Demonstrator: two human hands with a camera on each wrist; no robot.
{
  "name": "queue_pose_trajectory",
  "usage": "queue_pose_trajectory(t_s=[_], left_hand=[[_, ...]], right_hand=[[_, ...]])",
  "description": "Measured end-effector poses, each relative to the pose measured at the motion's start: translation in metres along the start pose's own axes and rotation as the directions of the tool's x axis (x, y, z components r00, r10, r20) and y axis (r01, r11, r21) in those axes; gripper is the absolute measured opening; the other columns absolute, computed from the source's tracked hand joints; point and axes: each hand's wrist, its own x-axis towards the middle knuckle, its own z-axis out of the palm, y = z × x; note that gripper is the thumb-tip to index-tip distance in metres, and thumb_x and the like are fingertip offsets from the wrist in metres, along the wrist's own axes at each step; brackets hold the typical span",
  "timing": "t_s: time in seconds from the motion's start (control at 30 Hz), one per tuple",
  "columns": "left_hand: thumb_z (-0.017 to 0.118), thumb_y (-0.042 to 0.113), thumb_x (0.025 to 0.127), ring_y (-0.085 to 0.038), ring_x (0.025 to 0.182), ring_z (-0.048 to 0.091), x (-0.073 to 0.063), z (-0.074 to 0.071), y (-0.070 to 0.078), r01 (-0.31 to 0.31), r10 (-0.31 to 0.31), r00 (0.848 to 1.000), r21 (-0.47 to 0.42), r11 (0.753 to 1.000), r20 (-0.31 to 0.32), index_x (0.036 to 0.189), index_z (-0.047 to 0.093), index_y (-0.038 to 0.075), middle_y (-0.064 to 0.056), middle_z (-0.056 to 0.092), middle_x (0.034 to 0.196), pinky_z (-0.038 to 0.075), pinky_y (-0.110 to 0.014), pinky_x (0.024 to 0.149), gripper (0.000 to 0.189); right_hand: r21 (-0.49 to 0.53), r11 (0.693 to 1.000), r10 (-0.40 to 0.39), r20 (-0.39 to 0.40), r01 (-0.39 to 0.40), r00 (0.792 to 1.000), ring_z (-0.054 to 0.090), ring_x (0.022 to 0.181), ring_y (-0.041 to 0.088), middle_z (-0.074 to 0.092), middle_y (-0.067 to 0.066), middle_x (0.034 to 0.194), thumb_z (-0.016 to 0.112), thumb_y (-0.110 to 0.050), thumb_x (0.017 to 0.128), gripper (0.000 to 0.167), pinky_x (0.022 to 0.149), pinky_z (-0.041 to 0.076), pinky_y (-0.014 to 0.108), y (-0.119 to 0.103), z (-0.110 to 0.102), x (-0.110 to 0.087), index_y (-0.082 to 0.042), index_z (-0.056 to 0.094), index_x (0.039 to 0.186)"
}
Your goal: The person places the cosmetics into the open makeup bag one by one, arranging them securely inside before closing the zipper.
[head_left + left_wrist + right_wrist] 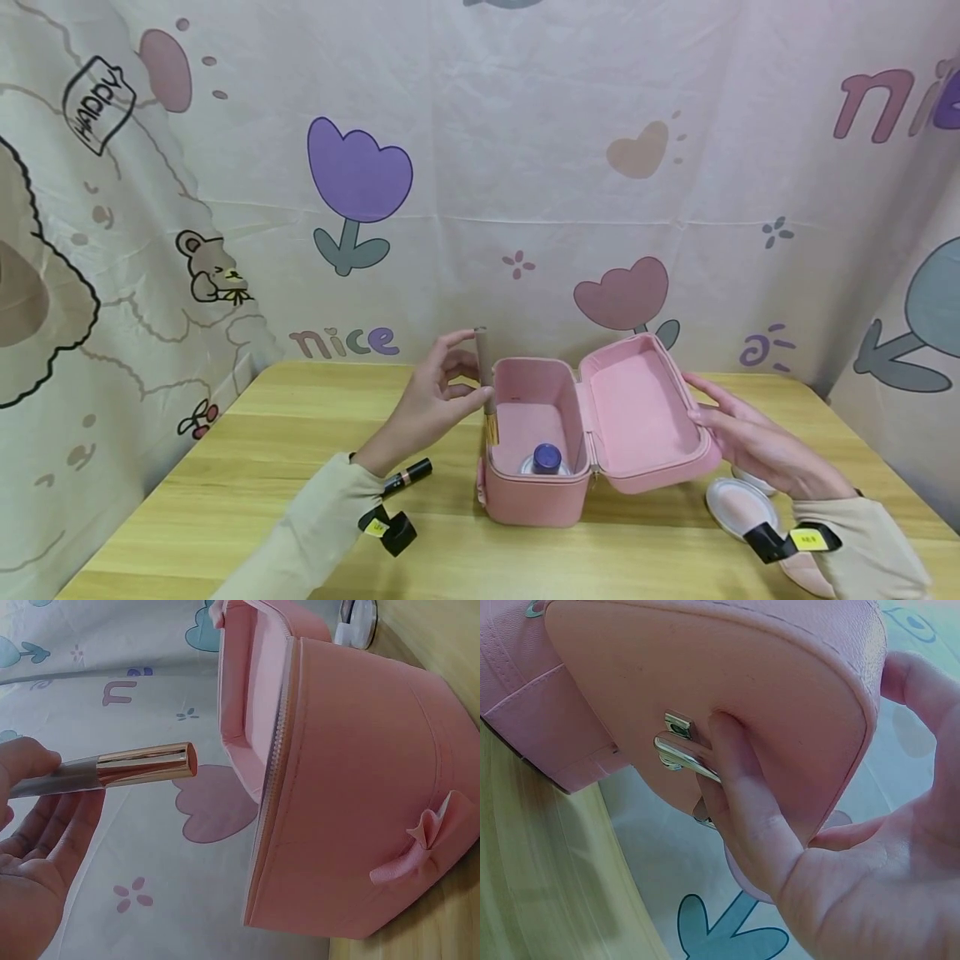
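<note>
My left hand (442, 387) pinches a slim grey cosmetic tube with a gold end (146, 766), gold end downward, at the left rim of a pink cosmetic case (536, 500). In the left wrist view the tube is close to the case's zippered rim, its gold end pointing at it. The case stands with its lid (637, 408) swung out to the right. My right hand (757, 437) grips that lid by its outer edge; in the right wrist view some fingers lie beside the metal handle fitting (686, 754). Inside the case sits a blue-capped container (547, 458).
A black tube with a pinkish band (407, 477) lies on the wooden table (300, 417) beside the left wrist. Round white-rimmed, pinkish compact (738, 507) lies at the right, partly behind the right wrist. A printed cloth (480, 167) hangs behind the table.
</note>
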Motion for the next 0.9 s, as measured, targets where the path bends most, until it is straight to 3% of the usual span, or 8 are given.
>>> queue_pose_trajectory(t_s=[0.07, 0.43, 0.67, 0.9], left_hand=[[0.065, -0.013, 0.082, -0.033, 0.095, 0.061, 0.0, 0.002, 0.0, -0.01, 0.01, 1.0, 0.002, 1.0, 0.01, 0.139, 0.034, -0.002, -0.024, 0.058, 0.106, 0.055, -0.034, 0.08, 0.065], [0.066, -0.011, 0.083, -0.031, 0.094, 0.062, 0.006, 0.011, 0.001, -0.061, 0.059, 0.997, 0.026, 0.998, 0.051, 0.142, 0.034, 0.002, -0.023, 0.059, 0.106, 0.055, -0.033, 0.079, 0.069], [0.068, -0.013, 0.08, -0.027, 0.091, 0.062, 0.01, 0.016, 0.001, -0.1, 0.097, 0.993, 0.043, 0.994, 0.07, 0.148, 0.03, 0.007, -0.019, 0.06, 0.105, 0.056, -0.032, 0.075, 0.08], [0.068, -0.014, 0.08, -0.028, 0.089, 0.063, 0.011, 0.018, 0.0, -0.141, 0.135, 0.987, 0.06, 0.988, 0.091, 0.144, 0.033, 0.005, -0.021, 0.06, 0.105, 0.056, -0.032, 0.074, 0.076]], right_hand=[[0.009, 1.0, -0.006, 0.007, 0.006, 1.0, 0.056, 0.112, 0.015, 0.031, 0.016, 0.14, 0.041, -0.015, 0.103, 0.074, 0.091, 0.05, 0.038, 0.0, 0.0, 0.0, -0.005, -0.014, 0.152], [0.0, 1.0, 0.01, -0.008, -0.01, 1.0, 0.057, 0.11, 0.016, 0.024, 0.023, 0.143, 0.042, -0.016, 0.102, 0.075, 0.09, 0.05, 0.039, 0.0, 0.001, 0.0, -0.005, -0.013, 0.152], [-0.006, 1.0, 0.018, -0.01, -0.018, 1.0, 0.056, 0.11, 0.013, 0.005, 0.032, 0.15, 0.042, -0.018, 0.103, 0.075, 0.09, 0.05, 0.039, -0.002, 0.002, 0.0, -0.007, -0.014, 0.152], [-0.014, 1.0, 0.017, -0.012, -0.018, 1.0, 0.056, 0.11, 0.013, 0.008, 0.031, 0.149, 0.041, -0.019, 0.103, 0.075, 0.09, 0.05, 0.039, -0.002, 0.002, 0.0, -0.007, -0.014, 0.152]])
